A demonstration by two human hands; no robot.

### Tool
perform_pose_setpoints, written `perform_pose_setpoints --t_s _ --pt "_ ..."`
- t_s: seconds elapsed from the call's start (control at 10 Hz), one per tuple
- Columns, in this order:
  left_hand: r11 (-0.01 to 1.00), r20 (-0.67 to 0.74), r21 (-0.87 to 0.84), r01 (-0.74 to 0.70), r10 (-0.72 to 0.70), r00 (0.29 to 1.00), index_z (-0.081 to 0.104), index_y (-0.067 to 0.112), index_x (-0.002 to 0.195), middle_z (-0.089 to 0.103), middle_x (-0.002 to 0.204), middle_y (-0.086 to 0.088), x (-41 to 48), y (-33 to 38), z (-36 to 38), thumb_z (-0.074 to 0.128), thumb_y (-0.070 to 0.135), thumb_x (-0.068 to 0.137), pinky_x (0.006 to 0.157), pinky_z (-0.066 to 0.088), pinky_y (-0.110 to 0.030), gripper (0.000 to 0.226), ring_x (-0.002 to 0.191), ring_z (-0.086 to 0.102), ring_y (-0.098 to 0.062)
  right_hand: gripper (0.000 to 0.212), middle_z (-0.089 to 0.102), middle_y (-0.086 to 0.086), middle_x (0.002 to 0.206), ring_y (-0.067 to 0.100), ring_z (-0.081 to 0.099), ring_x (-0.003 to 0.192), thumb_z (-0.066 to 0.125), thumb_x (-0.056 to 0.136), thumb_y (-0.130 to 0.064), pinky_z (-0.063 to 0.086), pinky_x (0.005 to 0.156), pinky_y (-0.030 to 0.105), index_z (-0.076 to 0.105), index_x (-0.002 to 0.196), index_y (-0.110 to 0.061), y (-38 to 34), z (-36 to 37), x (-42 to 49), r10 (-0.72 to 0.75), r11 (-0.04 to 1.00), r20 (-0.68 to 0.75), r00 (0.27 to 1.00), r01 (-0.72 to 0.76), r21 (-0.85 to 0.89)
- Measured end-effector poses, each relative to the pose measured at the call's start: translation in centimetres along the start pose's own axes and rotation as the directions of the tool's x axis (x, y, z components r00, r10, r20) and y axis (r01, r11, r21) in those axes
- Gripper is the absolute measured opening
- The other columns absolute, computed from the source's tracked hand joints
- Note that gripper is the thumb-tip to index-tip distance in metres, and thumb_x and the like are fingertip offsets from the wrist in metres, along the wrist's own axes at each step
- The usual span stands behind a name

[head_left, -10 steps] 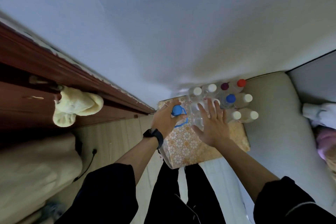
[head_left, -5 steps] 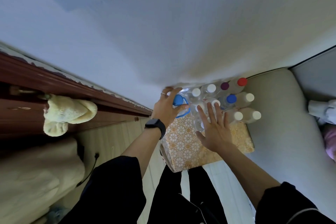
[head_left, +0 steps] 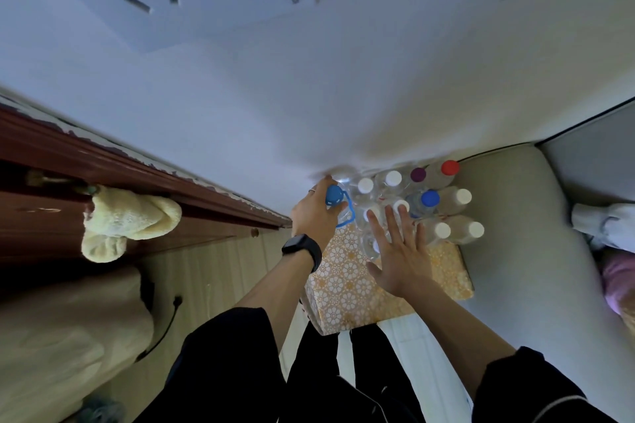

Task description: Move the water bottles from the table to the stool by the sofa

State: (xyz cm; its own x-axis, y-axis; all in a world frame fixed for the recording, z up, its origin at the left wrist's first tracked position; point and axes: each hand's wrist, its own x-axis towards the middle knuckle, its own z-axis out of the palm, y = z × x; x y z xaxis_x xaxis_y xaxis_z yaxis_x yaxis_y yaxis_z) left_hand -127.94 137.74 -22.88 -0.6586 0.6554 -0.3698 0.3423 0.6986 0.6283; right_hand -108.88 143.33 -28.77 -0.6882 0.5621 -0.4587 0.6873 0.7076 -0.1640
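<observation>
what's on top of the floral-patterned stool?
A cluster of clear plastic water bottles crowds the far end of the orange floral-patterned stool. The left hand holds a blue-capped bottle; the open right hand hides some bottles.

Seen from above, looking down along two bare forearms with dark sleeves. Left hand (head_left: 318, 213), black watch (head_left: 302, 249) on its wrist, wrapped around the neck of a clear jug (head_left: 338, 204) with a blue cap and blue handle, at the stool's far left corner by the white wall (head_left: 343, 106). Right hand (head_left: 400, 252) flat, fingers spread, over a cluster of upright bottles (head_left: 443, 203) capped white, blue, purple and red. Stool (head_left: 347, 288) covered in orange floral cloth, just beside a grey sofa (head_left: 536, 251). At left, a wooden door (head_left: 103, 168) with a yellow cloth (head_left: 123, 221) hanging from it.
</observation>
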Motion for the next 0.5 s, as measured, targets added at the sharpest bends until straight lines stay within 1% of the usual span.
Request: perform_pose_setpoints --t_s 0.1,0.2,0.3,0.4,0.5 --pt "0.998 0.051 0.032 -0.049 0.048 0.998 0.053 0.025 0.122 0.063 0.113 0.0 0.1 -0.3 -0.4 0.065 0.025 0.091 0.073 0.046 -0.028 0.034 0.087 0.058 -0.022 0.107 -0.022 0.007 0.163 0.03 -0.035 0.144 0.058 0.086 -0.054 -0.006 0.118 0.06 -0.021 0.154 -0.033 0.0 -0.2 0.0 -0.007 1.0 0.012 1.0 0.007 -0.013" --pt "0.997 0.052 0.065 -0.03 0.026 0.998 0.055 0.028 0.118 0.065 0.11 0.002 0.5 -0.4 -1.3 0.069 0.032 0.087 0.073 0.05 -0.029 0.034 0.091 0.063 -0.023 0.105 -0.027 0.007 0.162 0.03 -0.038 0.142 0.056 0.089 -0.052 -0.007 0.118 0.059 -0.026 0.152 -0.033 -0.1 -0.6 0.0 0.001 1.0 0.041 0.999 0.0 -0.022" --pt "0.99 0.085 0.137 -0.028 0.017 0.996 0.056 0.027 0.124 0.066 0.117 0.001 0.3 0.4 -2.0 0.066 0.038 0.09 0.073 0.049 -0.029 0.037 0.095 0.064 -0.023 0.099 -0.032 0.004 0.16 0.03 -0.037 0.143 0.053 0.092 -0.05 -0.005 0.12 0.057 -0.022 0.154 -0.033 -0.6 -1.9 -0.1 0.013 1.0 0.08 0.997 -0.012 -0.011" --pt "0.978 0.112 0.202 -0.055 0.033 0.993 0.05 0.025 0.133 0.063 0.124 -0.003 -0.3 1.4 -2.9 0.057 0.035 0.096 0.069 0.047 -0.031 0.039 0.097 0.063 -0.027 0.084 -0.028 0.003 0.162 0.028 -0.028 0.147 0.049 0.094 -0.046 -0.001 0.121 0.056 -0.004 0.158 -0.032 -0.6 -3.8 -0.3 0.018 1.0 0.073 0.997 -0.019 0.007" --pt "0.977 0.124 0.212 -0.011 -0.016 0.992 0.045 0.026 0.139 0.062 0.125 -0.006 -1.9 1.6 -4.0 0.051 0.03 0.097 0.068 0.049 -0.034 0.042 0.095 0.063 -0.027 0.07 -0.013 0.005 0.166 0.028 -0.016 0.152 0.046 0.096 -0.043 0.001 0.121 0.052 0.015 0.157 -0.028 -0.8 -6.3 -1.5 -0.019 0.999 -0.014 1.0 0.019 0.047"
